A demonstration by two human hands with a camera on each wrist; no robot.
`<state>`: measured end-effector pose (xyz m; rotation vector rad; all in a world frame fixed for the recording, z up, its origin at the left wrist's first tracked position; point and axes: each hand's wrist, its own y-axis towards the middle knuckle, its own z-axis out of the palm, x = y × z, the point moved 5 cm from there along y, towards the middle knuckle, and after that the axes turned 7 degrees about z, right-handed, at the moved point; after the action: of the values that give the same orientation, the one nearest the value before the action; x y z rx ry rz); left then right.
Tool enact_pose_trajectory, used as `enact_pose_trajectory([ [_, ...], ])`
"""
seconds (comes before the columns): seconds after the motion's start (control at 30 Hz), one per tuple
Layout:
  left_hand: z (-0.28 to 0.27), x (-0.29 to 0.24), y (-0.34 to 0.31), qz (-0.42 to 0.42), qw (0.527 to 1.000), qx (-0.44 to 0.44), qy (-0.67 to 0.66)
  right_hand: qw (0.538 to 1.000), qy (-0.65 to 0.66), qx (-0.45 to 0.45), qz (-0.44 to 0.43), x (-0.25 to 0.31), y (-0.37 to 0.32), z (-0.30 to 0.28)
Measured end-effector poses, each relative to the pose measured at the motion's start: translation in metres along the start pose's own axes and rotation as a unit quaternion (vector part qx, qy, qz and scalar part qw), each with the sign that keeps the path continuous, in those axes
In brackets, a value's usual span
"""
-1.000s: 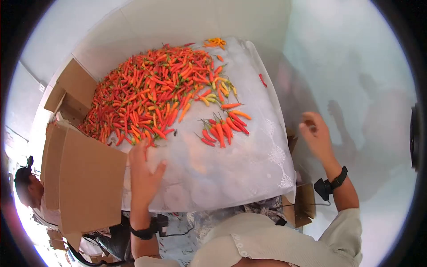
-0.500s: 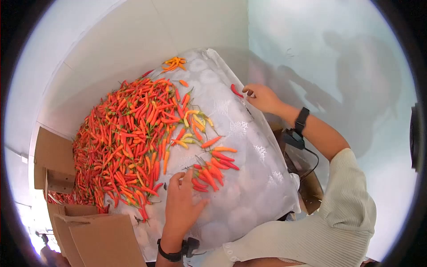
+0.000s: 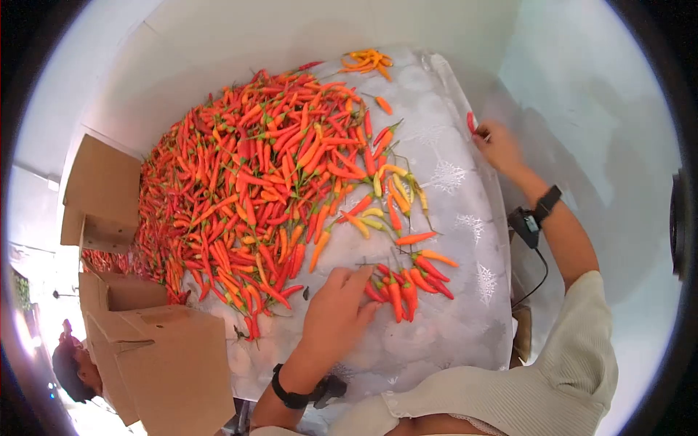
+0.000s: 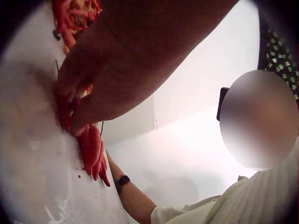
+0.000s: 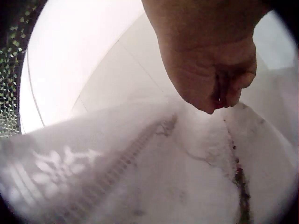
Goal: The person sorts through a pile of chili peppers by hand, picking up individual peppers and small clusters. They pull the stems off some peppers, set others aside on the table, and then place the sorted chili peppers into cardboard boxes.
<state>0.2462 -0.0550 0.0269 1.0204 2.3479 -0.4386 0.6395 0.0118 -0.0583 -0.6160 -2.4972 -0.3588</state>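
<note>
At the table's right edge, my right hand (image 3: 500, 147) pinches a single red chili pepper (image 3: 470, 121) between thumb and fingers. A bit of red shows at those fingertips in the right wrist view. My left hand (image 3: 334, 316) is low over the table at the left end of a small group of red chili peppers (image 3: 407, 291). In the left wrist view its thumb and fingers close round a red chili pepper (image 4: 63, 114), while other red chili peppers (image 4: 93, 149) of the group lie beside the thumb, tips pointing away.
A big heap of red and orange chili peppers (image 3: 247, 182) covers the table's left and back. Yellow chili peppers (image 3: 396, 190) lie at its right side, orange ones (image 3: 369, 61) at the far edge. Cardboard boxes (image 3: 171, 370) stand at left, near another person (image 3: 76, 367). Walls border the back and right.
My right hand has reached out to the red chili pepper at the table edge and taken hold of it. My left hand has moved right, from beside the heap to the small group.
</note>
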Motion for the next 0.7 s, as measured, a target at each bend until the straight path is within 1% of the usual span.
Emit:
enact_pose_trajectory([
  [0.07, -0.001, 0.003, 0.006, -0.012, 0.998, 0.009, -0.063, 0.996, 0.088, -0.005, -0.018, 0.029, -0.016, -0.033],
  [0.1, -0.001, 0.003, 0.009, -0.012, 0.995, 0.015, -0.094, 0.991, 0.129, -0.003, -0.032, 0.056, -0.030, -0.046],
  [0.13, -0.004, 0.003, 0.010, -0.001, 0.992, 0.003, -0.127, 0.985, 0.169, -0.003, -0.044, 0.079, -0.042, -0.056],
  [0.2, -0.014, 0.006, 0.008, 0.023, 0.981, -0.025, -0.190, 0.971, 0.216, 0.089, -0.057, 0.111, -0.058, -0.058],
  [0.3, -0.025, 0.024, -0.002, -0.023, 0.973, -0.043, -0.224, 0.917, 0.345, 0.196, -0.045, 0.153, -0.073, -0.048],
  [0.4, -0.035, 0.040, -0.021, -0.035, 0.959, -0.090, -0.266, 0.897, 0.373, 0.224, -0.073, 0.181, -0.078, -0.037],
  [0.5, -0.033, 0.062, -0.038, -0.060, 0.938, -0.132, -0.314, 0.920, 0.322, 0.212, -0.078, 0.191, -0.079, -0.028],
  [0.6, -0.025, 0.078, -0.042, -0.054, 0.923, -0.181, -0.334, 0.925, 0.312, 0.213, -0.042, 0.190, -0.083, -0.025],
  [0.7, -0.021, 0.075, -0.044, -0.035, 0.919, -0.210, -0.332, 0.930, 0.288, 0.220, 0.054, 0.186, -0.089, -0.036],
])
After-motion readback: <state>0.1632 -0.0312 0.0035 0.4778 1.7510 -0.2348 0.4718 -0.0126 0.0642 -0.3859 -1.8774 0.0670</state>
